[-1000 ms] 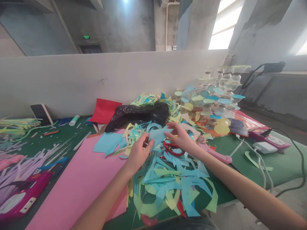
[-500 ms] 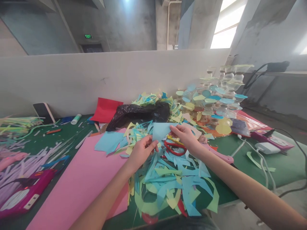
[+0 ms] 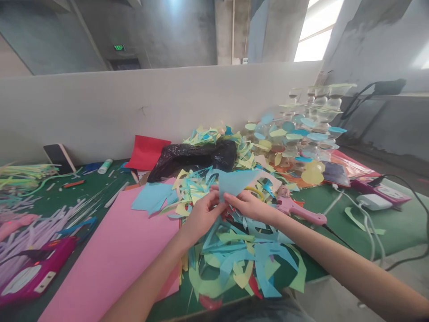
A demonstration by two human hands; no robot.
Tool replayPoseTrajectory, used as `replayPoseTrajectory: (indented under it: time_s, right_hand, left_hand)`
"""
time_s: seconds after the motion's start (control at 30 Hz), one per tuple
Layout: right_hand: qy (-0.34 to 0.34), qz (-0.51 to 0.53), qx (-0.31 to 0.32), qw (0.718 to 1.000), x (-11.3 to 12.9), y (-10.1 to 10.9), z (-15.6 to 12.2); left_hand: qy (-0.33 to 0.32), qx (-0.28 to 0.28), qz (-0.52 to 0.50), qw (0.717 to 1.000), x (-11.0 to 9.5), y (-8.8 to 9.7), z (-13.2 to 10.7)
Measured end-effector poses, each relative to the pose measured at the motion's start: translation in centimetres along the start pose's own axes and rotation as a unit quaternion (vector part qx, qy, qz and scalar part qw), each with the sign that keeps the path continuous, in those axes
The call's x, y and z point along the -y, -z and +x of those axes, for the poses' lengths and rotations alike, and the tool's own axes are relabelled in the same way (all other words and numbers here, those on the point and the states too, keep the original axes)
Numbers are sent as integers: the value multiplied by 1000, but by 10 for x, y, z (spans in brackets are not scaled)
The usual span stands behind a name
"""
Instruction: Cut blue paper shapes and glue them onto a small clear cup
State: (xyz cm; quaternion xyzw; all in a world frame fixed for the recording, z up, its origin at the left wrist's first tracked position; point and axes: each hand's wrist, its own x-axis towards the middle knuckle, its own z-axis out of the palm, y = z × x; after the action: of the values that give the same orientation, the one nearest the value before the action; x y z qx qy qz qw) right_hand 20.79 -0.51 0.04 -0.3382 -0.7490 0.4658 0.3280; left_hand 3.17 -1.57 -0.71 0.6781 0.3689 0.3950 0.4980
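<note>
Blue paper piece pinched w/ fingers of left hand & right hand; black bag behind, contents hidden.

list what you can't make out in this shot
All in the head view:
- blue paper: lower edge hidden by the left hand and right hand, whose fingers pinch it.
- black bag: contents hidden by its own folds.
- pink device: cut off by the left edge.
- cups: blurred, so the count is unclear.
- green sign: too small to read.
</note>
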Motion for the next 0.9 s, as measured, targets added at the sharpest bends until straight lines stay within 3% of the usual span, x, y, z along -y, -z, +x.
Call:
replayPoseTrajectory:
  time_s: [0.17,0.37,0.9]
  right_hand:
    - [-8,17,-19,1000,0,6,1]
    - [-44,44,-170,983,-4,28,5]
    - [-46,183,-198,962,-17,39,11]
  left_hand:
    - [21,-5,-7,1000,-2,-3,0]
    - [23,-3,8,1000,-10,-1,-1]
    - [25,-11,40,999,-8,3,-3]
